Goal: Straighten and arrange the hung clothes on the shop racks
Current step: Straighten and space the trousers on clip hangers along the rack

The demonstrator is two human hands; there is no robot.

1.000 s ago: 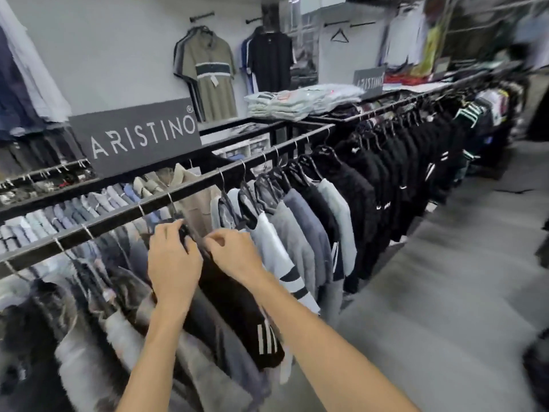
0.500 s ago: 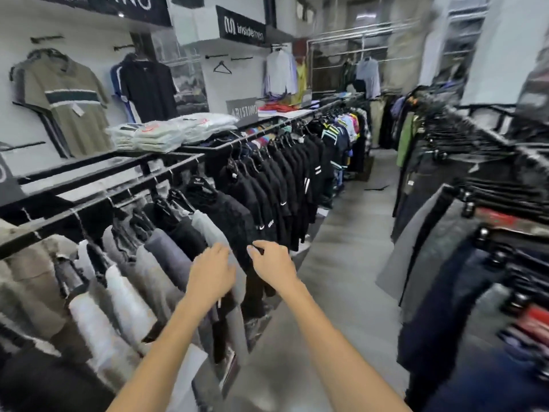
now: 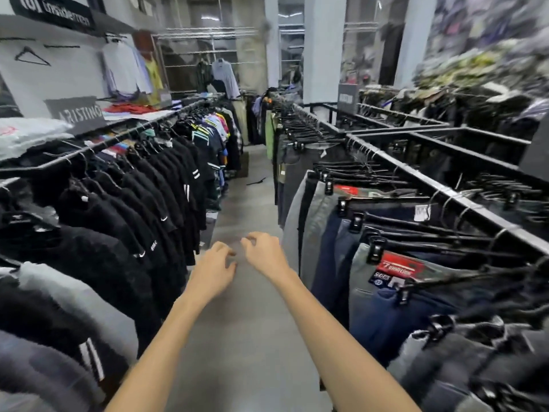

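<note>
Our left hand [image 3: 212, 275] and right hand [image 3: 264, 254] hover over smooth grey floor [image 3: 237, 203], fingers [image 3: 221, 248] loosely curled, empty. We see fuzzy black tops [image 3: 133, 203] left, clipped trousers [image 3: 335, 233] right.

Both hands out over the aisle floor [image 3: 252, 197], left hand [image 3: 212, 270] and right hand [image 3: 263, 254] empty, fingers loosely curled; black tops [image 3: 124, 209] left, clipped trousers [image 3: 356, 248] right.

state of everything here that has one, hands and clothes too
left hand, fingers loosely curled, holding nothing
right hand, fingers loosely curled, holding nothing
black tops, hanging from left rail
trousers, hanging by clips from right rail
wall hanger, bare
</note>
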